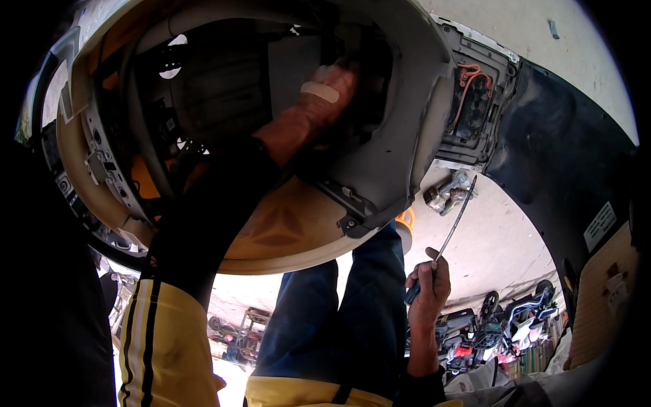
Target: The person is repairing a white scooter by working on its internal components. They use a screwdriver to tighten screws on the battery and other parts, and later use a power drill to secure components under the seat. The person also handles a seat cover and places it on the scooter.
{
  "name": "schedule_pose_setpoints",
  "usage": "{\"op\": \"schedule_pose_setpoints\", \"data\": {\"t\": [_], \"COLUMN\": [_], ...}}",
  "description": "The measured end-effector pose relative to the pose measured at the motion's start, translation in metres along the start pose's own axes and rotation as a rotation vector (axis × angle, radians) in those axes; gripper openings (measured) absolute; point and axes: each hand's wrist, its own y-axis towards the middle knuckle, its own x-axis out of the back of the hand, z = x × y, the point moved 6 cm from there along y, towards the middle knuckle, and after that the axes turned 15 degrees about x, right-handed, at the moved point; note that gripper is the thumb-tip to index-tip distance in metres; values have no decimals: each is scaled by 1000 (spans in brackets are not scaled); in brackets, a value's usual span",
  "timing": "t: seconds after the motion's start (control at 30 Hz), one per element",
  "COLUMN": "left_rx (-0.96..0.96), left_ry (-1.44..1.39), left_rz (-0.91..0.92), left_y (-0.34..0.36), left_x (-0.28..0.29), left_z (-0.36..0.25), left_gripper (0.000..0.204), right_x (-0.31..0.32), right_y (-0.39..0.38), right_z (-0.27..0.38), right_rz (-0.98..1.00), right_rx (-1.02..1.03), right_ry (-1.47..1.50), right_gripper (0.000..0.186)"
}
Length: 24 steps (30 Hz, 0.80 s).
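My left hand (pixel 329 91) reaches into the dark inside of an opened vehicle body (pixel 298 263). A pale strip like a sticking plaster (pixel 320 91) lies across its back. Its fingers fade into shadow beside a grey trim panel (pixel 417 129), so I cannot make out their grip or what they touch. Lower right, outside the body, my right hand (pixel 430 285) is closed round the handle of a screwdriver (pixel 455 224). The long thin shaft points up and away, and its tip is in the air near a black tray-like part with orange-red cables (pixel 468 95).
A large dark panel (pixel 542 129) curves along the right side. Some grey and black hand-tool-like items (pixel 447 193) lie on the pale ground. Farther off are parked two-wheelers (pixel 522 312) and a metal-framed cart (pixel 251 329). A ribbed tan sheet (pixel 603 305) stands at the right edge.
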Motion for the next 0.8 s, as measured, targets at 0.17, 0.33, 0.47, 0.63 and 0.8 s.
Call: {"op": "schedule_pose_setpoints", "data": {"t": [0.17, 0.33, 0.47, 0.63, 0.8], "left_rx": [-59, -51, -138, -225, -153], "left_ry": [-210, -254, -222, -325, -307], "left_rz": [-169, -126, -168, -135, -93], "left_y": [-12, -17, -16, -23, -24], "left_x": [14, 17, 5, 8, 19], "left_z": [0, 7, 10, 7, 6], "left_gripper": [24, 28, 29, 26, 25], "right_x": [-3, -4, -4, -8, -9], "right_y": [1, 2, 1, 2, 4], "right_z": [2, -2, -2, 7, 9], "right_rz": [-10, -10, 14, 25, 35], "right_rx": [-17, -7, 3, 9, 18], "right_ry": [22, 27, -3, -20, -28], "right_gripper": [28, 28, 29, 30, 30]}}
